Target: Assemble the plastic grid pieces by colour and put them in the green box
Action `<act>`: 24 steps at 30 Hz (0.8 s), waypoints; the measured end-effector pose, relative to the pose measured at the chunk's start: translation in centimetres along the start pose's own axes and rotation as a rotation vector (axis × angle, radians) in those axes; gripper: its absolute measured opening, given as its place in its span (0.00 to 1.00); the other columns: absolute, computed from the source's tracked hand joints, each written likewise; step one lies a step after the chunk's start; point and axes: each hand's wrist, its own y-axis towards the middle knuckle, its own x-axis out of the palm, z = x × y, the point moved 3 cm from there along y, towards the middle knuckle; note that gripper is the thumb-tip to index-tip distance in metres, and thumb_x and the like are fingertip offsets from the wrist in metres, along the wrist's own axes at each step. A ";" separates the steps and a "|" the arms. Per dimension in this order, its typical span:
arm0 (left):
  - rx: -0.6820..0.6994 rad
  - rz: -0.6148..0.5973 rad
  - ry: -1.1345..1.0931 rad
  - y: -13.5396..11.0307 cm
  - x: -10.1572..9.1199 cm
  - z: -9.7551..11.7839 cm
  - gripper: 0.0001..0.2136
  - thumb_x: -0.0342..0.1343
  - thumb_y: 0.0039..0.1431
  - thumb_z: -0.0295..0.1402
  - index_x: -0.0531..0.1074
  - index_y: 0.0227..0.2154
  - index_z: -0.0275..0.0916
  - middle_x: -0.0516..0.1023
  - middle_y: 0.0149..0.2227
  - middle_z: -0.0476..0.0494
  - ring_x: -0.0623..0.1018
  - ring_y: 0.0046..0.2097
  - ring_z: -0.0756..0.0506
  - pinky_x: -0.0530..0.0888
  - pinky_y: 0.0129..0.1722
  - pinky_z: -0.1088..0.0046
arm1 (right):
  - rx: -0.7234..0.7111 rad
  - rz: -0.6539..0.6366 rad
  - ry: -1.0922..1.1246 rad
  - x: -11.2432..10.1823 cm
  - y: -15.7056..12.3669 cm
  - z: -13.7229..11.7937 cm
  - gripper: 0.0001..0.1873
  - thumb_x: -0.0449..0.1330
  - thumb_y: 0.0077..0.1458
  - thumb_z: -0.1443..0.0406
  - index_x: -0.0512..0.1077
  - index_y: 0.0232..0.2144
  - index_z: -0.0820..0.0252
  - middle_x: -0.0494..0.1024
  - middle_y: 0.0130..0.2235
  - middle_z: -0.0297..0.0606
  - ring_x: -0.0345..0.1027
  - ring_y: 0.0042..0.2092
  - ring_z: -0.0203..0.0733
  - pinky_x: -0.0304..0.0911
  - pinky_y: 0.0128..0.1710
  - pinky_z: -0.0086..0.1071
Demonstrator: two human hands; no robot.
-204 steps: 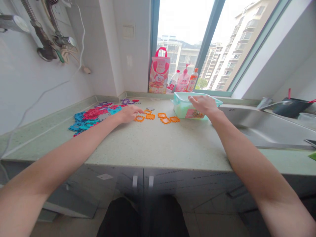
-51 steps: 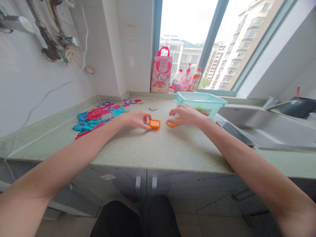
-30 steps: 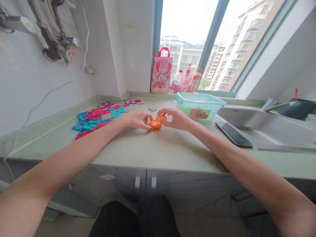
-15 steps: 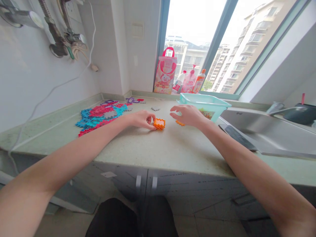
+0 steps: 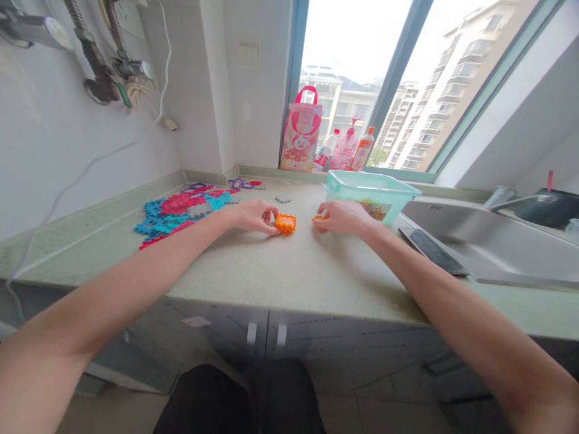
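Observation:
My left hand [image 5: 254,217] grips the left side of an orange open-topped box [image 5: 286,225], built from interlocking toothed pieces and resting on the counter. To its right, my right hand [image 5: 341,218] is closed with thumb and fingers on a flat orange interlocking piece [image 5: 318,222], mostly hidden by the fingers. Left of my left hand spreads a pile of blue, red, grey and purple interlocking pieces [image 5: 181,208]. A lone grey piece [image 5: 283,199] lies farther back on the counter.
A turquoise plastic bin [image 5: 398,199] stands just behind my right hand. Farther right are a dark phone-like slab [image 5: 432,250] and a steel sink [image 5: 497,241]. A pink bag [image 5: 302,135] and several bottles [image 5: 346,150] line the windowsill. A white cable [image 5: 94,160] hangs at the left.
My right hand has come down from above the counter and closed on the flat orange piece. My left hand keeps its hold on the orange box.

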 end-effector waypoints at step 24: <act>0.086 -0.041 -0.024 0.0 0.6 2.1 0.18 0.69 0.50 0.48 0.80 0.39 0.42 0.76 0.27 0.52 0.73 0.30 0.48 0.64 0.32 0.71 | -0.454 0.131 0.389 0.0 -0.9 -4.5 0.20 0.64 0.66 0.50 0.80 0.53 0.54 0.85 0.48 0.43 0.80 0.49 0.48 0.73 0.49 0.41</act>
